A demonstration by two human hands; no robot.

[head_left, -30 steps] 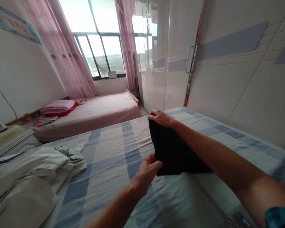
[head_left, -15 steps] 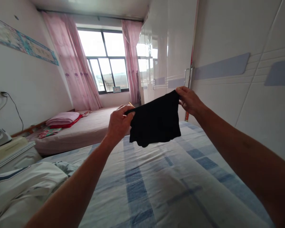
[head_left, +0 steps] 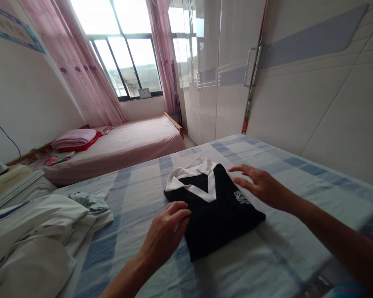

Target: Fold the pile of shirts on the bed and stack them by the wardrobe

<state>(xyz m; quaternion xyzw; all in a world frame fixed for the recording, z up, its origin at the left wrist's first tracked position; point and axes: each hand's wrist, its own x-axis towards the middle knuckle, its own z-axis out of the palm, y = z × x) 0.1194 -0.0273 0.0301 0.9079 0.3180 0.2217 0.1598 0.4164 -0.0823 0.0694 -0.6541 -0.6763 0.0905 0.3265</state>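
Observation:
A black polo shirt (head_left: 217,223) with a white collar and V-shaped placket lies folded into a flat bundle on the bed. A small white emblem shows on its chest. My left hand (head_left: 167,227) is at the shirt's left edge, fingers loosely bent, the fingertips over the cloth; whether they press on it I cannot tell. At the other side, my right hand (head_left: 262,187) hovers by the shirt's upper right edge with fingers stretched and apart. Neither hand grips the shirt.
A checked blue-and-white sheet (head_left: 136,207) covers the bed. Crumpled white clothes (head_left: 40,236) lie on the left. Beyond stand a pink bed (head_left: 136,136) with folded bedding (head_left: 76,138), a window, and a tall glossy wardrobe (head_left: 236,103) along the right.
The black cloth, held up by both hands before, is now down on the bed as a folded shirt, collar showing. Both hands have lowered and let go. The view has tilted downward.

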